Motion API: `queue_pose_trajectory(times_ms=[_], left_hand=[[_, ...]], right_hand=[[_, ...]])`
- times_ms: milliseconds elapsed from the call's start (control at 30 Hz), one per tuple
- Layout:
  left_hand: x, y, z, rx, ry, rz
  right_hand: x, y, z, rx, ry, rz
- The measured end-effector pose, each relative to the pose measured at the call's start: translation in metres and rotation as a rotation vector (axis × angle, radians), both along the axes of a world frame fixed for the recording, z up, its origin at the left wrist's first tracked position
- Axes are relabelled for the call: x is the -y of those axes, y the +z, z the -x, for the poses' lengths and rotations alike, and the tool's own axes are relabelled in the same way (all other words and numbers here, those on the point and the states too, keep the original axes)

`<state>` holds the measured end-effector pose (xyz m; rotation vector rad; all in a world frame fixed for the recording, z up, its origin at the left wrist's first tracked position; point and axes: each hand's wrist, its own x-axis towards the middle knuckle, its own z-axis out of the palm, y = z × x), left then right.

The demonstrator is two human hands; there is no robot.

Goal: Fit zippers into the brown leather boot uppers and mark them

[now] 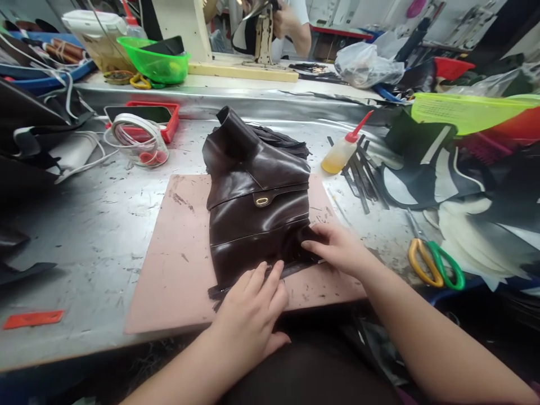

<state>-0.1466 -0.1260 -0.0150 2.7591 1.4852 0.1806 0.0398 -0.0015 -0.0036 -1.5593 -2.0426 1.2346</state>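
A dark brown leather boot upper [257,219] with a small gold buckle [262,202] lies on a pink board [169,264]. My left hand [255,304] rests with its fingers stretched over the near edge of the leather, along a dark strip or zip [219,291]. At the near right corner my right hand [333,247] pinches the leather edge between thumb and fingers. Part of that edge is hidden under the hands. Behind the upper lies a stack of dark leather pieces [287,140].
A glue bottle [340,153] with a red nozzle stands behind dark strips [363,180]. Scissors [434,264] lie at the right, near white and black pieces [464,225]. At the left are a tape roll [135,132], a red tray [171,126] and an orange strip [34,319]. A co-worker's arm [295,28] shows behind.
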Motion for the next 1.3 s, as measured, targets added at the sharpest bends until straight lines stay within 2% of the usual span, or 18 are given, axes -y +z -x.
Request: queue_pose_trajectory(times_ms=[333, 533, 700, 767, 867, 933, 1033, 1200, 1300], left_hand=[[-0.028, 0.007, -0.024, -0.119, -0.082, 0.043], [-0.034, 0.004, -0.030, -0.072, -0.121, 0.027], [-0.040, 0.010, -0.031, -0.081, -0.149, 0.079], [-0.043, 0.010, -0.033, -0.055, -0.148, 0.092], [-0.046, 0.005, -0.034, 0.038, -0.157, 0.078], [-0.047, 0.002, -0.033, 0.079, -0.167, 0.075], [-0.049, 0.000, -0.032, 0.076, -0.179, 0.081], [-0.057, 0.004, -0.036, 0.030, -0.141, 0.112], [-0.062, 0.003, -0.039, -0.025, -0.153, 0.041]], right_hand=[[0.001, -0.005, -0.002, 0.108, 0.089, -0.132], [-0.004, -0.001, 0.004, 0.220, 0.139, -0.144], [-0.009, 0.008, 0.003, 0.334, 0.163, -0.113], [-0.008, 0.010, -0.004, 0.296, 0.140, -0.052], [-0.004, 0.009, -0.017, 0.063, 0.097, 0.089], [0.001, 0.005, -0.024, -0.037, 0.033, 0.110], [0.006, 0.001, -0.029, 0.006, -0.018, -0.004], [0.009, 0.001, -0.029, 0.141, 0.015, -0.148], [0.015, 0.001, -0.028, 0.143, -0.002, -0.223]])
